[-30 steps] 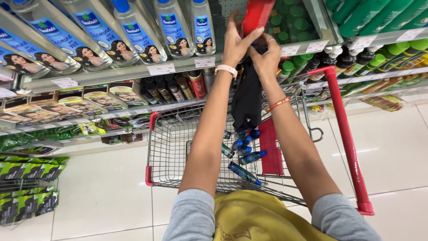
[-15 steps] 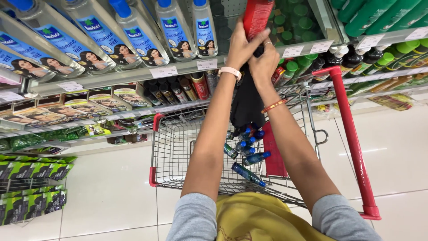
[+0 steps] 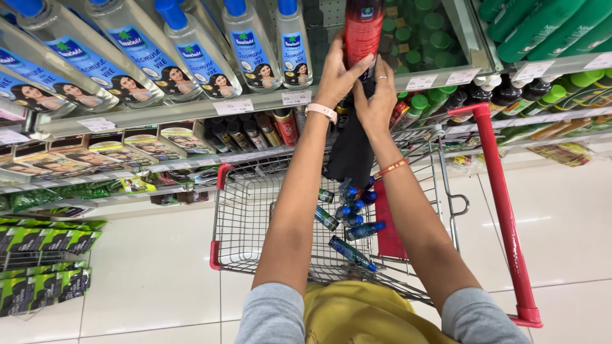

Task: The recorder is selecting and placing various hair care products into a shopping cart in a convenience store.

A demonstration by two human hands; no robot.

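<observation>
Both hands are raised above the shopping cart [image 3: 255,210] and close around one red bottle [image 3: 362,28]. The left hand [image 3: 338,76] wraps the bottle's lower part from the left, fingers curled and the thumb laid across the front. The right hand [image 3: 377,102] presses against the same bottle just below and to the right of the left hand, fingers bent, a ring visible on one finger. The bottle stands roughly upright, high above the cart, in front of the upper shelf [image 3: 255,105]; its top runs out of view.

A pale wristband [image 3: 320,111] sits on the left wrist. A thin red-orange bangle [image 3: 390,169] sits on the right wrist. A black item [image 3: 349,153] hangs below the hands, directly over the cart; its kind cannot be determined.

Inside the cart, several small dark bottles with blue caps [image 3: 350,213] lie on the wire floor, beside a flat red panel [image 3: 386,223] at the cart's right side. The red cart handle [image 3: 503,204] runs along the right of the cart.

Behind the cart, the upper shelf carries clear bottles with blue caps [image 3: 191,44]. To the right of these stand green bottles [image 3: 548,25].
</observation>
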